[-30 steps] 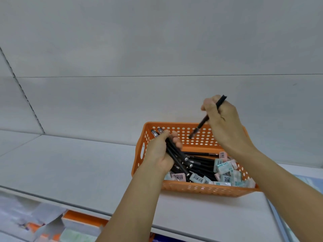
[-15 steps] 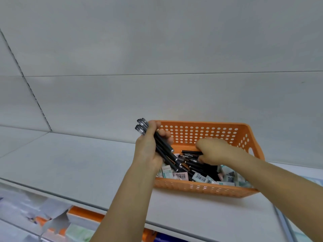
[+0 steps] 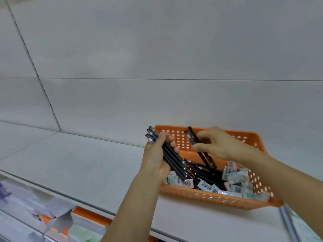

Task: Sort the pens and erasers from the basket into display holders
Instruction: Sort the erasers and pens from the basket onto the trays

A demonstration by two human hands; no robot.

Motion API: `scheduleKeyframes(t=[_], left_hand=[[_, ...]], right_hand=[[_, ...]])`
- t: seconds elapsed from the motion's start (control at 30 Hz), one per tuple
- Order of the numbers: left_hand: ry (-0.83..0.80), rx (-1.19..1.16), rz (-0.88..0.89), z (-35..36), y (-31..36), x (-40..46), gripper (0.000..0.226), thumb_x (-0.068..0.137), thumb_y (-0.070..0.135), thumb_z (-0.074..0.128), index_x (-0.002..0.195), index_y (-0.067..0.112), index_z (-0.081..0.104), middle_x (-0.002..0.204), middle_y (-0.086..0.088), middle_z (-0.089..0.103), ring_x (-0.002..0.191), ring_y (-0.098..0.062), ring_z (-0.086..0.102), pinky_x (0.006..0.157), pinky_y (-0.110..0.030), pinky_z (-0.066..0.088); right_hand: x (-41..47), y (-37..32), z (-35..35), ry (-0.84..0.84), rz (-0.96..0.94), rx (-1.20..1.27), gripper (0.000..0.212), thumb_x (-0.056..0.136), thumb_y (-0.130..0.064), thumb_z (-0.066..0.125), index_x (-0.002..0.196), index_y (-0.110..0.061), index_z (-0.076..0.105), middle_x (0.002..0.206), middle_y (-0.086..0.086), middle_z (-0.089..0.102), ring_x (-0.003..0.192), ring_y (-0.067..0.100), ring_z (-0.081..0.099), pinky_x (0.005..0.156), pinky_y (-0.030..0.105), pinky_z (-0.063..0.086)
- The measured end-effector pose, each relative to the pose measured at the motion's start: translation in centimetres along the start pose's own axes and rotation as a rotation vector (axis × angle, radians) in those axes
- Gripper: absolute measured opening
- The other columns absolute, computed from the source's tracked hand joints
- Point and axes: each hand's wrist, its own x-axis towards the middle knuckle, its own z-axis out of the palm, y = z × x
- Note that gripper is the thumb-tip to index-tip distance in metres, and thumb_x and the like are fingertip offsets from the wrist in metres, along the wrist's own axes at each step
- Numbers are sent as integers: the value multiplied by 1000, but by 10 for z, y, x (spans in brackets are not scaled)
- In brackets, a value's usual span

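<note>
My left hand is curled tight around a bundle of black pens, fingers wrapped over the front, thumb side hidden. I count about four pens in it; cap ends stick up past the near-left corner of the basket, tips slant down over the basket's left end.

My right hand is above the basket's middle, fingers bent, pinching two black pens; blur makes the exact grip hard to read. Those two stand steeply, upper ends near the basket's far wall, lower ends down inside it.

Basket: one, orange, perforated, sitting on the white shelf. Both hands are over it, left hand at its left end, right hand reaching in from its right.

Inside the basket, loose pens lie in a dark heap left of centre, too tangled to count, at least five. Erasers in wrappers with barcodes fill the basket's right half and near wall; roughly a dozen or more, exact count unclear.

Below the shelf, down-left of the basket, blurred stock shows on a lower level, orange and white; can't tell what it is.
</note>
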Motion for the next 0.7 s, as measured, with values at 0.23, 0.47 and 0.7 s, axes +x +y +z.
scheduleKeyframes(t=[0.23, 0.47, 0.7], left_hand=[[-170, 166, -11, 12, -12, -2, 33, 72, 25, 78, 92, 1, 68, 64, -5, 53, 47, -9, 47, 39, -18, 43], [-58, 252, 35, 11, -11, -2, 21, 90, 25, 65, 96, 5, 68, 72, -5, 64, 52, -12, 51, 42, -22, 44], [-40, 22, -133, 9, -11, -5, 35, 99, 28, 51, 116, -2, 56, 100, -21, 72, 89, -32, 72, 79, -47, 59]], right_hand=[[-9, -24, -11, -148, -4, 395, 21, 88, -25, 69, 83, -5, 69, 58, 5, 52, 50, 13, 44, 46, 22, 35], [-14, -28, -8, 40, -1, 396, 15, 89, -28, 68, 90, -14, 72, 64, 11, 62, 50, 16, 53, 49, 25, 47], [-22, -27, -5, 415, -339, 361, 14, 87, -5, 68, 95, -14, 74, 95, -4, 69, 90, 5, 66, 82, 14, 50]])
